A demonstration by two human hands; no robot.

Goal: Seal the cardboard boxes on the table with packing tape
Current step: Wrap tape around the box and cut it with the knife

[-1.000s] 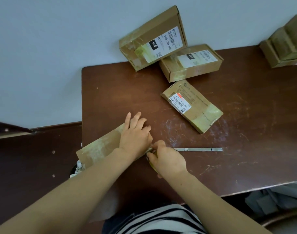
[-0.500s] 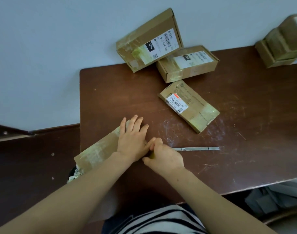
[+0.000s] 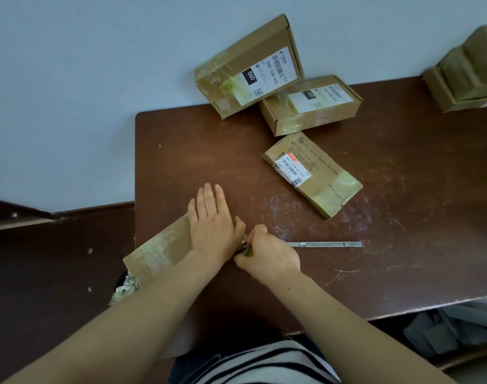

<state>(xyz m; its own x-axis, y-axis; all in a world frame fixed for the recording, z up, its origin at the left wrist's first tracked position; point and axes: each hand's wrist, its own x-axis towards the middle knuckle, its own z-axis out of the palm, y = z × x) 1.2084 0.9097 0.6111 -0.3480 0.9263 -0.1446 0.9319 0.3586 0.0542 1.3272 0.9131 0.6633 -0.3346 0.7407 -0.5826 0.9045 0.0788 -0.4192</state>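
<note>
Left hand (image 3: 211,225) presses flat on the box (image 3: 159,252) — right hand (image 3: 270,257) pinches tape (image 3: 247,252) at its end. Probably light, stiff cardboard; hold mid-top.

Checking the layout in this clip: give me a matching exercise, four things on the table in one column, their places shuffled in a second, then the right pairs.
Things
1. biggest white-labelled box
2. box with the red-edged label
3. metal strip
4. box with no label showing

Places
A. under the left hand, overhanging the table at its left edge
B. propped tilted at the wall
C. flat near the table's middle, untouched
D. flat on the table, right of the right hand

Pairs: 1-B, 2-C, 3-D, 4-A
</note>
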